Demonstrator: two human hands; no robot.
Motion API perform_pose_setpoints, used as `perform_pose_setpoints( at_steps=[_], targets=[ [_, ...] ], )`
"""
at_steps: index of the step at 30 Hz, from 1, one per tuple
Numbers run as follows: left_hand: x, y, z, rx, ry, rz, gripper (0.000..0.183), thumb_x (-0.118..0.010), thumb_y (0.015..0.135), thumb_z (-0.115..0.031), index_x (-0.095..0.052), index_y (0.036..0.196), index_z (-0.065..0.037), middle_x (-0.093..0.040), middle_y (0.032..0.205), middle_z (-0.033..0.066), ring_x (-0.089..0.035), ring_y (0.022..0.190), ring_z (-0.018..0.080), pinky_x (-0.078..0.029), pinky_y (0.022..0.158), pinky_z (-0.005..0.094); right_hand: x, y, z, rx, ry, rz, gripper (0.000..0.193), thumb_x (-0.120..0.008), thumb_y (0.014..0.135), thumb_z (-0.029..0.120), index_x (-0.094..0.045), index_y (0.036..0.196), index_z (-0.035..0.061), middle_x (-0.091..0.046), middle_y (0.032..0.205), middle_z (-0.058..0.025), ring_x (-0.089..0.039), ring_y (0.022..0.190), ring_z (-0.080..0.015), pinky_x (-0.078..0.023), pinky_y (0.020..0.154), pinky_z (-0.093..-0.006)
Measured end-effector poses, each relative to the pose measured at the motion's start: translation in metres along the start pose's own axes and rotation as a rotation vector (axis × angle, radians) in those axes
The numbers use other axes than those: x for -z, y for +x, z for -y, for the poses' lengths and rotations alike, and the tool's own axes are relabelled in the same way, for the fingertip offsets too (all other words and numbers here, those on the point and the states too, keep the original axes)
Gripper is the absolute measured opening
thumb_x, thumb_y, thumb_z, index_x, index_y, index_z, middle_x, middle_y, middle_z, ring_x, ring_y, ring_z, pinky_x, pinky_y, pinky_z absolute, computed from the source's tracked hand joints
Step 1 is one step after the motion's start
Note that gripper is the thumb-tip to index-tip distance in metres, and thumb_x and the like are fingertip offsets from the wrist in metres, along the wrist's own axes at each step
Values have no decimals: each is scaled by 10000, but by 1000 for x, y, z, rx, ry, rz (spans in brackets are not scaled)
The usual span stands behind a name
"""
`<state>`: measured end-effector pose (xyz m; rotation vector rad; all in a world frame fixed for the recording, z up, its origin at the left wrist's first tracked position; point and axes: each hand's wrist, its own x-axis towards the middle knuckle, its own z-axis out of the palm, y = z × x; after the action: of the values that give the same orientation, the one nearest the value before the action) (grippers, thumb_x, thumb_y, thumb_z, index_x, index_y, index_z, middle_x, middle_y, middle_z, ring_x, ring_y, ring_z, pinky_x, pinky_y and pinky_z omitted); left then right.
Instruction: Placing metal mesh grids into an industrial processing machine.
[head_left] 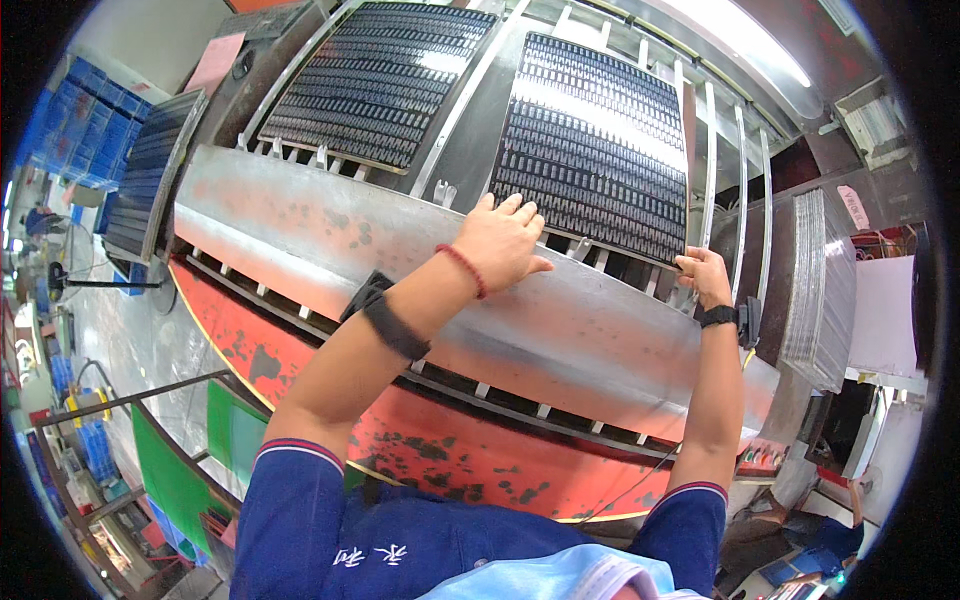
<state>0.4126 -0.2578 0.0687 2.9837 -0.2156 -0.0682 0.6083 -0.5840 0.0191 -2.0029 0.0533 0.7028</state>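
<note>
A dark panel [590, 150] with rows of small glossy black pieces lies flat on metal rails, and bright light glares across its middle. My left hand [500, 240] is at its near left corner, with the fingers spread over the edge. At the near right corner, my right hand [704, 274] has its fingers bent around the panel's edge; their undersides are hidden. To the left on the same rails lies a second dark panel [370, 90] of the same kind, with neither hand on it.
A worn metal ledge [330, 215] runs along the near side, above a red machine front [450, 450] with peeling paint. Stacked flat sheets [815, 285] stand at right, another stack [150, 180] at left. Blue crates [85, 120] are farther left. Another person [815, 535] appears at lower right.
</note>
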Motion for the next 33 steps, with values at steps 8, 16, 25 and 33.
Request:
perform_pose_setpoints(
  at_steps=[8,16,25,33],
  targets=[
    [-5,36,-7,210,-38,379,853,-265,784,-707,-376,1297,-34,-339,1376,98,-287,1288,204,-172,1036,452,10,12,-16,80,77,-124,376,-599,794,54,-484,1122,-90,-558,829,-43,-545,654,-93,-459,556,-207],
    [-10,40,3,232,-161,410,944,-261,730,-767,-309,1341,-49,-245,1422,97,-222,1317,215,-121,1054,476,10,14,-11,60,55,-146,374,-633,776,78,-510,1089,-85,-560,804,-33,-555,664,-104,-463,567,-228],
    [-6,34,0,219,-176,449,949,-254,721,-778,-322,1337,-60,-255,1419,94,-218,1320,211,-93,1049,502,8,3,-5,52,42,-129,288,-628,765,44,-534,1016,-61,-565,785,-38,-550,628,-109,-467,529,-224],
    [-10,36,-5,223,-184,433,955,-266,719,-775,-296,1349,-58,-238,1429,76,-195,1328,200,-89,1045,507,15,1,-12,35,50,-152,301,-625,767,38,-525,1025,-80,-560,786,-50,-543,636,-112,-458,517,-223]
  ],
)
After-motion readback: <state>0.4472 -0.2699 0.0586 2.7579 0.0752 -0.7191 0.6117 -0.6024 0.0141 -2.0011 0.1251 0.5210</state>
